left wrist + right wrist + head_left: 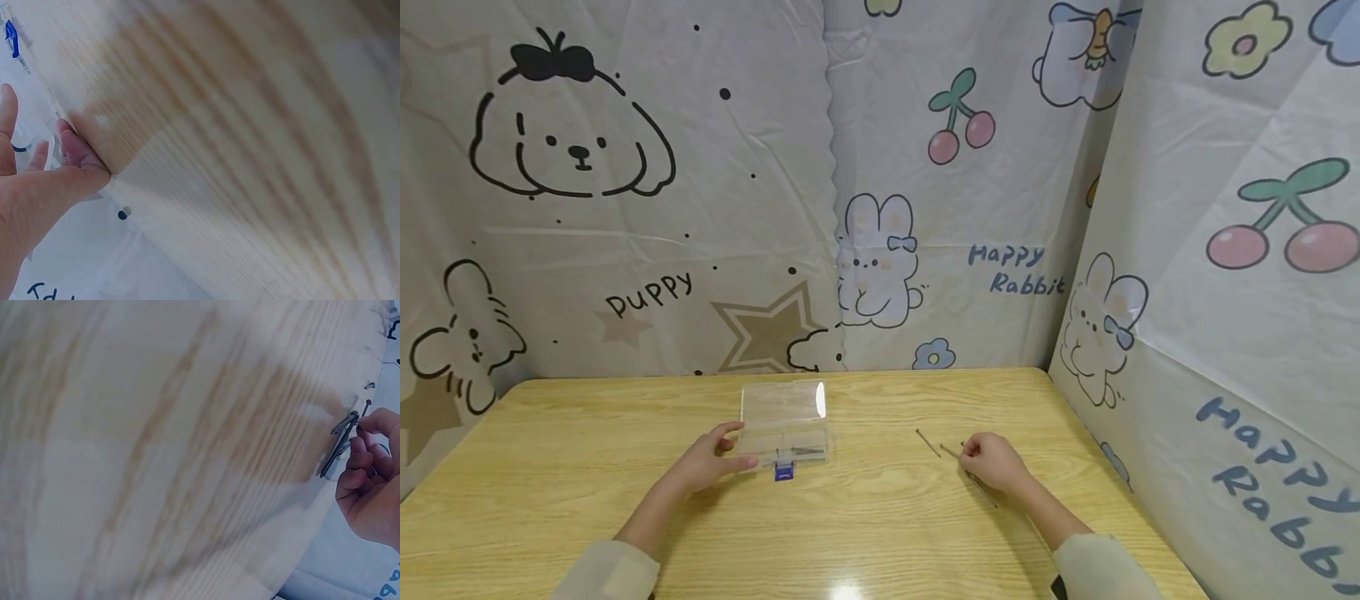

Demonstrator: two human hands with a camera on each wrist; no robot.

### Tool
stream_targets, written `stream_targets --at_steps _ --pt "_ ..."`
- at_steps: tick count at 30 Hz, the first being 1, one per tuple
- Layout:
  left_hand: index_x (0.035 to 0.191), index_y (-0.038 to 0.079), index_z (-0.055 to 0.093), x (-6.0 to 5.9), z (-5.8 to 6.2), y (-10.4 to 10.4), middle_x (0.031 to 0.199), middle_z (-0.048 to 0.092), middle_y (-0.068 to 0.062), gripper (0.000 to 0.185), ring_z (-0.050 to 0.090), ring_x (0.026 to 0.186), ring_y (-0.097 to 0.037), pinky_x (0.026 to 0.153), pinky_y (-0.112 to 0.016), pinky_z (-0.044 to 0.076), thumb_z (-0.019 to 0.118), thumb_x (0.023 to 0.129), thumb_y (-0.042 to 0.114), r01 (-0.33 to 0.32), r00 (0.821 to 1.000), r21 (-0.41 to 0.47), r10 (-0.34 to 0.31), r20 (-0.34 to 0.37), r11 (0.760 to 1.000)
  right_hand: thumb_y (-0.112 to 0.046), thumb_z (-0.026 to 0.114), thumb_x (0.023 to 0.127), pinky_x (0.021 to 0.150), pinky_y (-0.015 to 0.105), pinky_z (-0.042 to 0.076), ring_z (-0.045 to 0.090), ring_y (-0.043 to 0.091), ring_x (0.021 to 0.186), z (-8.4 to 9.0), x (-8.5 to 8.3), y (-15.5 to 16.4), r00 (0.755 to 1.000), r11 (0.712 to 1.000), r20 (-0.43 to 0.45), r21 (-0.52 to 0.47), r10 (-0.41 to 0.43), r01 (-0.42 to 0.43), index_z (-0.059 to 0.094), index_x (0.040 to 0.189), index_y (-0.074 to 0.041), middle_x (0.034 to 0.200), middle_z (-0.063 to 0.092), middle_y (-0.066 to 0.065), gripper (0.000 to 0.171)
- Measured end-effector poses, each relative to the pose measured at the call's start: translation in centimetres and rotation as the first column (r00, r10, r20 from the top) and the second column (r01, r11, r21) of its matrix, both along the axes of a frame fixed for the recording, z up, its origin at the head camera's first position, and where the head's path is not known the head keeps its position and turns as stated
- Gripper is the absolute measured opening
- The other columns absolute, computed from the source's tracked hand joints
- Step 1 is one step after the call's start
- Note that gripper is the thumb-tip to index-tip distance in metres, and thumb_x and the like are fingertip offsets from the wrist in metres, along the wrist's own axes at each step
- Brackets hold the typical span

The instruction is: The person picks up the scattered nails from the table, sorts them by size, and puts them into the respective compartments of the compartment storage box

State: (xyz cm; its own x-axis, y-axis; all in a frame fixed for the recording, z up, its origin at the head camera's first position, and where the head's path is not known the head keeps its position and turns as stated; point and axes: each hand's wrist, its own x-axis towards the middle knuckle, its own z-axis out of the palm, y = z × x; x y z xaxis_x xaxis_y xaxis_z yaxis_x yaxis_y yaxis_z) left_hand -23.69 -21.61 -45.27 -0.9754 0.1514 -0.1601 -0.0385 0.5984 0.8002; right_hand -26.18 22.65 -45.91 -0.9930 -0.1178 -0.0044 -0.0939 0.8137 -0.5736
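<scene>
A clear plastic box (784,425) with a blue latch (784,472) lies near the middle of the wooden table (587,467), and a few thin dark pieces lie inside it. My left hand (733,446) holds the box's left end between thumb and fingers; in the left wrist view the fingertips (75,147) press against the box's edge (28,69). My right hand (966,452) grips dark tweezers (983,490), whose tips (342,440) meet a thin pin (950,451) on the table. A second pin (927,442) lies just to the left.
Cartoon-printed sheets (880,192) wall off the table at the back and on the right (1225,350). The table's right edge runs close past my right forearm (1075,550).
</scene>
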Motion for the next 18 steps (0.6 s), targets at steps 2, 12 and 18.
stream_targets --at_steps 2,12,18 --pt "0.143 0.000 0.028 0.0 0.0 0.0 0.132 0.040 -0.037 0.082 0.037 0.124 -0.052 0.099 -0.061 0.036 0.069 0.083 0.038 0.001 1.000 -0.003 -0.001 -0.002 1.000 -0.009 0.061 0.084 0.054 0.023 0.040 0.048 0.012 0.059 0.1 -0.1 -0.1 1.000 1.000 -0.012 0.003 0.002 -0.002 0.062 0.078 -0.006 0.067 0.057 0.000 0.007" --pt "0.143 0.000 0.027 -0.1 -0.1 -0.2 0.133 0.039 -0.036 0.083 0.037 0.124 -0.051 0.100 -0.061 0.035 0.070 0.083 0.038 0.004 1.000 0.006 -0.004 0.004 1.000 -0.010 0.062 0.083 0.058 0.024 0.042 0.049 0.010 0.062 0.6 -0.7 -0.9 0.998 0.999 -0.045 0.003 0.036 -0.036 0.063 0.079 -0.007 0.068 0.057 -0.001 0.005" --pt "0.143 -0.001 0.027 0.0 -0.1 -0.1 0.133 0.038 -0.037 0.082 0.036 0.125 -0.051 0.100 -0.061 0.035 0.070 0.083 0.036 0.004 1.000 0.016 -0.005 0.007 1.000 -0.009 0.063 0.083 0.056 0.023 0.039 0.046 0.011 0.061 1.1 -0.7 -1.8 0.997 0.998 -0.056 -0.006 0.059 -0.059 0.063 0.078 -0.008 0.067 0.054 -0.001 0.005"
